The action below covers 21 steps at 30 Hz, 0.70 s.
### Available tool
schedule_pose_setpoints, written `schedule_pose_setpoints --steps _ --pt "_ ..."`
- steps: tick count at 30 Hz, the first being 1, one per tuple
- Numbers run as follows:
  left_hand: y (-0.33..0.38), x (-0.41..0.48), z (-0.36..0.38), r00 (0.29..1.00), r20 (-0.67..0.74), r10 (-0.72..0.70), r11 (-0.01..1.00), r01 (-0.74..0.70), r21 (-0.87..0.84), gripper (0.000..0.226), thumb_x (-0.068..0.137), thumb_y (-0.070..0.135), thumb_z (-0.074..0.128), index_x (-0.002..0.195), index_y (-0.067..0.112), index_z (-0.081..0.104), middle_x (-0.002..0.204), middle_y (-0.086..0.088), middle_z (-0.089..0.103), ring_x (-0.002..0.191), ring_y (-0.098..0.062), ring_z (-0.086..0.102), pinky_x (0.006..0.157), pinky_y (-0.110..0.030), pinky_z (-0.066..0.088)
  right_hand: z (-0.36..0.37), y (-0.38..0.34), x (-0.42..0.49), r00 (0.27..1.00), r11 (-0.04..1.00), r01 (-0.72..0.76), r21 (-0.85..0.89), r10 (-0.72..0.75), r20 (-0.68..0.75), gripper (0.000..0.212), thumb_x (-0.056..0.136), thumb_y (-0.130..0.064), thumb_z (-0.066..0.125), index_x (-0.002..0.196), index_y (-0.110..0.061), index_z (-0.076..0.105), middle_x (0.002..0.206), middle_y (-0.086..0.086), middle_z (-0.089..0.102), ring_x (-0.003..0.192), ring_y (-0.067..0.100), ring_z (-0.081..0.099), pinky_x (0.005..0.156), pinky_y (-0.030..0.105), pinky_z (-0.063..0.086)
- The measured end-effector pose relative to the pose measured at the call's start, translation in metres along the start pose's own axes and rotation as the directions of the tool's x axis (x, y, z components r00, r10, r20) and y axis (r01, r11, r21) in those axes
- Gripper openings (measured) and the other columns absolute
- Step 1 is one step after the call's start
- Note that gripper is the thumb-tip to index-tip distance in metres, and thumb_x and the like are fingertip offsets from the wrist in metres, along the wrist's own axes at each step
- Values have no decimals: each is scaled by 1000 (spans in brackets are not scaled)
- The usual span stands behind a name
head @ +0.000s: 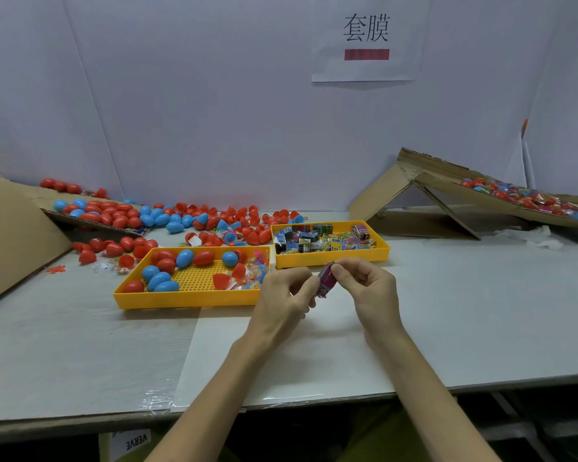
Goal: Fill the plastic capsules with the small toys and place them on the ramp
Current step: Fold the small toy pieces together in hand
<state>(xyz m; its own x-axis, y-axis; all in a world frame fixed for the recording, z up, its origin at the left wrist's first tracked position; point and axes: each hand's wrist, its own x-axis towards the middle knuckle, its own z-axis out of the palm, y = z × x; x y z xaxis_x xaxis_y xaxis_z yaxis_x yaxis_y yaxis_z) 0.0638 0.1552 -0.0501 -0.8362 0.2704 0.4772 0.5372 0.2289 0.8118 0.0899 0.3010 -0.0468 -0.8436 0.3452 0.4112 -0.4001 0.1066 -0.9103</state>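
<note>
Both hands meet over the white table, just in front of the two yellow trays. My left hand [286, 295] and my right hand [367, 288] pinch one capsule [324, 281] wrapped in a purple printed sleeve, held between the fingertips. The left yellow tray [187, 300] holds red and blue egg capsules [162, 278] and small bagged toys [252, 273]. The right yellow tray [331, 258] is full of small printed sleeves [321, 240]. A cardboard ramp [447, 185] at the right carries several wrapped capsules [528, 198].
Many loose red and blue capsules [187, 218] lie along the back of the table and on a cardboard chute [17, 225] at the left. A crumpled white tissue [534, 236] lies near the ramp's foot. A paper sign [366, 38] hangs on the white wall.
</note>
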Motion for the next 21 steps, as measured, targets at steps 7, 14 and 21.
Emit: schedule_pose_setpoints --steps 7,14,21 --pt "-1 1 2 999 36 -22 999 21 39 15 83 35 65 90 21 65 74 5 69 64 -9 65 68 -27 53 -1 0 1 997 996 -57 70 60 -44 14 90 -10 70 84 -22 72 72 -15 73 75 -5 66 65 9 50" --pt "-2 5 1 997 -75 5 999 -1 55 8 90 11 71 85 17 67 74 6 68 62 -9 66 56 -27 58 -3 2 2 977 968 -201 153 210 -46 6 90 -20 70 87 -24 73 72 -15 70 75 7 61 70 22 50" --pt "-1 8 -2 991 -133 -29 999 23 -44 14 91 9 70 83 21 68 76 0 70 69 -14 68 64 -29 60 -2 -3 1 977 964 -198 176 178 118 31 75 -29 72 105 -21 69 89 -8 71 81 8 65 70 21 48"
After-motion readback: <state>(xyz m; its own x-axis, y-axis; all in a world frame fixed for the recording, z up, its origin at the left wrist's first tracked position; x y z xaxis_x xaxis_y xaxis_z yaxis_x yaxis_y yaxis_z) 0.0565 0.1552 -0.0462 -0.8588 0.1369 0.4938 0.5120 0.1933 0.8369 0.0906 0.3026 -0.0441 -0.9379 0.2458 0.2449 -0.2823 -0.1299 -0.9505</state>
